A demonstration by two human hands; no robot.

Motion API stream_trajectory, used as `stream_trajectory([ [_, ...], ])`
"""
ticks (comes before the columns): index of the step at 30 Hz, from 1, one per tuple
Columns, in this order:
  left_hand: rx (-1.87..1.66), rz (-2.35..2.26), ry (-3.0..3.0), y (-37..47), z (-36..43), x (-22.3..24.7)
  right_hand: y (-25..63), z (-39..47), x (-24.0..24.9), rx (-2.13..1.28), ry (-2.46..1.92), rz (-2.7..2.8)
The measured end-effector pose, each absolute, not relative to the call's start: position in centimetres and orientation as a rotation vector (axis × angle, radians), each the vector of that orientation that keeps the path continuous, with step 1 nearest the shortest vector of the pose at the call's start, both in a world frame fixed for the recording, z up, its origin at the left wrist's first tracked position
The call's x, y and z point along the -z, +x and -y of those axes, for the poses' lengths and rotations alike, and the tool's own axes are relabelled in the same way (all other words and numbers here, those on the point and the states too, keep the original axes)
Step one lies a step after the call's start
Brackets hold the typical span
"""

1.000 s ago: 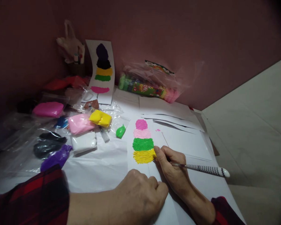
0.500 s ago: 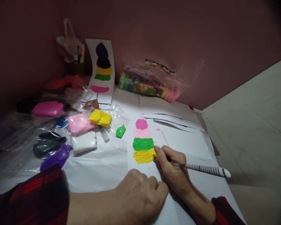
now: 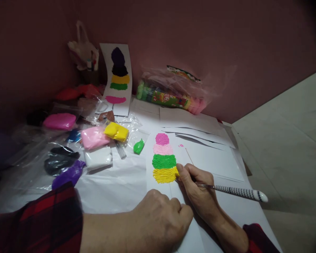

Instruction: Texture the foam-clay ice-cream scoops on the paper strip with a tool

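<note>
My right hand (image 3: 200, 186) grips a slim metal tool with a black-and-white zigzag handle (image 3: 239, 191). Its fingertips are at the right edge of a yellow clay band (image 3: 165, 175) on a white paper strip (image 3: 151, 196), and the tool's tip is hidden. Above the yellow, the strip carries ridged bands of green clay (image 3: 164, 161), pale pink clay (image 3: 162, 149) and darker pink clay (image 3: 162, 138). My left hand (image 3: 162, 216) rests curled over the strip's lower part, just below the yellow band. Its fingertips are tucked out of sight, so what they hold, if anything, is hidden.
Bagged clay lies at left: pink (image 3: 94, 137), yellow (image 3: 116, 131), white (image 3: 98, 157), purple (image 3: 68, 175), green (image 3: 138, 146). A finished-looking clay card (image 3: 105, 59) leans on the wall beside a clear pack (image 3: 171, 98). Loose paper sheets (image 3: 213, 161) and a toothpick-like stick (image 3: 189, 156) lie right.
The whole view has shifted slightly, so everything appears a little farther right. The patterned handle has swung slightly right with my right hand. My left hand stays curled on the strip.
</note>
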State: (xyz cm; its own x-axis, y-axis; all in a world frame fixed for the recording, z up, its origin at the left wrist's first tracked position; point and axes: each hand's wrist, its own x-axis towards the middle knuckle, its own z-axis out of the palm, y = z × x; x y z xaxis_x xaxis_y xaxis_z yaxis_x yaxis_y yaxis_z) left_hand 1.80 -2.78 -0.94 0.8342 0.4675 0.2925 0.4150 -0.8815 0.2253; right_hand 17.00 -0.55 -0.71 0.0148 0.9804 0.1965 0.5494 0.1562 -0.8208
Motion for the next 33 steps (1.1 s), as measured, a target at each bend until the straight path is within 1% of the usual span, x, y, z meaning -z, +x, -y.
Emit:
stream_trajectory([
  [9,-0.55,-0.703,2.861,1.78,2.72,0.88,17.06,0.64,0.86,-0.696,-1.489,1.633],
  [24,-0.465,-0.679,2.871,1.82,2.75,0.92,16.99,0.64,0.51,-0.693,-1.493,1.64],
  [33,-0.521,-0.71,2.876,1.85,2.79,1.13,16.87,0.55,0.74,-0.699,-1.508,1.627],
])
